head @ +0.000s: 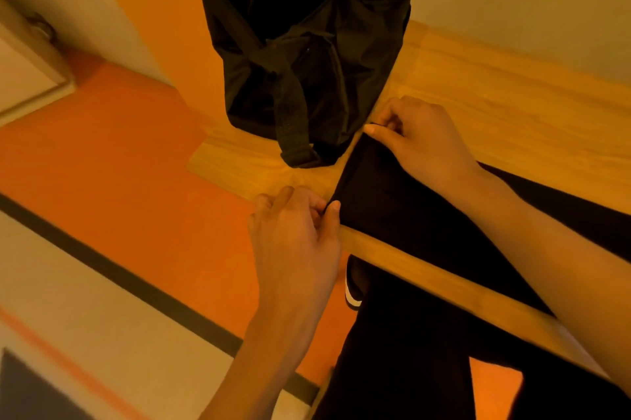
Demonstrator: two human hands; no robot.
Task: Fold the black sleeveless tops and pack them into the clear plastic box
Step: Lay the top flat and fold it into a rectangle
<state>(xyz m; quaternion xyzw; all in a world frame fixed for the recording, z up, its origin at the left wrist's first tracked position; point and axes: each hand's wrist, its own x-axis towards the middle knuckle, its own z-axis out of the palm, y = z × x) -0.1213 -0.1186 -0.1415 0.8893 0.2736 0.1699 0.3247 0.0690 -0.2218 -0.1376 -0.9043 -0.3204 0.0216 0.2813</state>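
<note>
Wooden table [512, 119]: left hand [293, 231], right hand [423, 143] pinch partly hidden black top [386, 208].

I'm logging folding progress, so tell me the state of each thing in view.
black top: spread on the table, one edge pinched at both corners
left hand: pinches the top's near corner
right hand: pinches its far corner
black bag: slumped on the table, untouched

Head-worn view, steeply downward (close)
</note>
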